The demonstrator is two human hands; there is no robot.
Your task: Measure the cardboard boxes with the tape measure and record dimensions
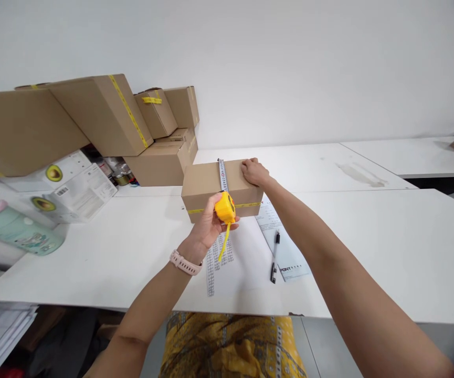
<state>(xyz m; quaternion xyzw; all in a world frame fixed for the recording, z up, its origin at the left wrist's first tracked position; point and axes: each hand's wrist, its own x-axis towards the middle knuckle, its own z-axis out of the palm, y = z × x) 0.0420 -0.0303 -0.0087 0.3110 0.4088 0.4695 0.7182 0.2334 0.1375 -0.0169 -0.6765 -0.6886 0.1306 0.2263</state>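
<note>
Tape measure (225, 208), clutched in the left hand (207, 227), spans the box (203, 185) standing mid-worktop (368, 236); the right hand (254, 171) clasps the box's far edge beside the blade (222, 176). Best kept flat, taut, square.

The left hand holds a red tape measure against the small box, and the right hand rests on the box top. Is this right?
No. The head view shows the tape measure in the left hand is yellow, not red; the right hand does rest on the box.
</note>
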